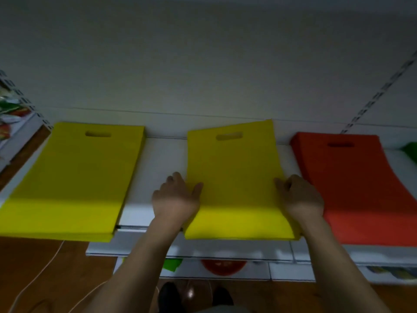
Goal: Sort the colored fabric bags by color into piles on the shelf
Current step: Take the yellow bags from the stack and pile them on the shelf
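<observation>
A stack of yellow fabric bags (234, 168) lies in the middle of the white shelf (162, 159), its front edge hanging over the shelf lip. My left hand (176, 197) grips the stack's left edge, thumb on top. My right hand (300, 195) grips its right edge, fingers curled round it. A second yellow pile (74, 175) lies at the left of the shelf. A red-orange pile (352, 186) lies at the right. A bit of green fabric (410, 151) shows at the far right edge.
The white back wall rises behind the shelf, with a slotted upright (379, 96) at the right. Lower shelves hold a red bowl (223, 266) and something green (171, 264). Colourful goods (11, 109) sit on a neighbouring shelf at the left. A white cable (45, 267) crosses the wooden floor.
</observation>
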`<state>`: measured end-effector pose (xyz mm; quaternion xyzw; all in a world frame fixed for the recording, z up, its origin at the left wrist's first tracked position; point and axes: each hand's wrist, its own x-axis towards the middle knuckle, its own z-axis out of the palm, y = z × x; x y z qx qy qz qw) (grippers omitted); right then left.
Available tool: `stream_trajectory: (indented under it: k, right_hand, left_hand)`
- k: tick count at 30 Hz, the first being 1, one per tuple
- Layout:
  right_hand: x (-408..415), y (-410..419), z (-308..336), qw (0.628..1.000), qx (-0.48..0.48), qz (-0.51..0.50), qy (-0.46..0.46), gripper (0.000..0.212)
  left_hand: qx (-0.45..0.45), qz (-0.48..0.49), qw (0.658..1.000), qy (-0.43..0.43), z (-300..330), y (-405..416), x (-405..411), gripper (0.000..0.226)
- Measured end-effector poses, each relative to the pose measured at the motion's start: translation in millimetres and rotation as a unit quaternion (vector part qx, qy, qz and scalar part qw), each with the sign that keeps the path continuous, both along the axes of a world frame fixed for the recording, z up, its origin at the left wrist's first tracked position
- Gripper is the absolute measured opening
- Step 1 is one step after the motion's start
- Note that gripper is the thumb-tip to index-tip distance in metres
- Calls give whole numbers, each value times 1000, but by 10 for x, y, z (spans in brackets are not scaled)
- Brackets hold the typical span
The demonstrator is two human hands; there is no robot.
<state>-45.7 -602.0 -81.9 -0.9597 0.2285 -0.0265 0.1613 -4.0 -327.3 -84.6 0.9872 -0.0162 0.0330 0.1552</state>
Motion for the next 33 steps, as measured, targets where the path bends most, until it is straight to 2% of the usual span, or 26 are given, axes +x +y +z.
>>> stream_trajectory:
  k: [3, 7, 9, 13, 17, 21, 24, 27, 31, 33]
  right_hand:
    - [-67, -37, -110, 1000, -21, -5, 3, 42]
    - [-191, 122, -198, 993, -99, 34, -50, 41]
    - [-207, 146, -209, 990, -101, 45, -87, 44]
    - [-182, 89, -204, 992, -87, 44, -78, 44]
    - [-151, 232, -76, 991, -100, 64, -66, 55]
    - [9, 699, 119, 983, -88, 118, -113, 53]
    - [152, 1228, 232, 975, -72, 176, -114, 45]
    - [300, 1793, 291, 966, -38, 243, -86, 44]
    - [498, 2482, 322, 953, 68, 293, 23, 45]
    - [590, 2774, 307, 949, 68, 299, 70, 49]
  left_hand:
    - [1, -10, 1000, -20, -124, -86, -107, 64]
    - [8, -45, 998, -35, -199, -129, -157, 46]
    - [7, -36, 999, -25, -164, -181, -154, 46]
    - [22, 32, 999, 19, -113, -216, -128, 50]
    - [-32, 44, 998, -7, -57, -128, -218, 59]
    - [-36, 70, 997, 1, 59, 164, -261, 47]
    - [-42, 97, 994, -24, 175, 480, -271, 40]
    - [-42, 139, 988, -43, 264, 891, -269, 34]
    - [-17, 175, 983, -42, 289, 1593, -251, 35]
    - [-8, 189, 981, -31, 264, 1961, -225, 36]
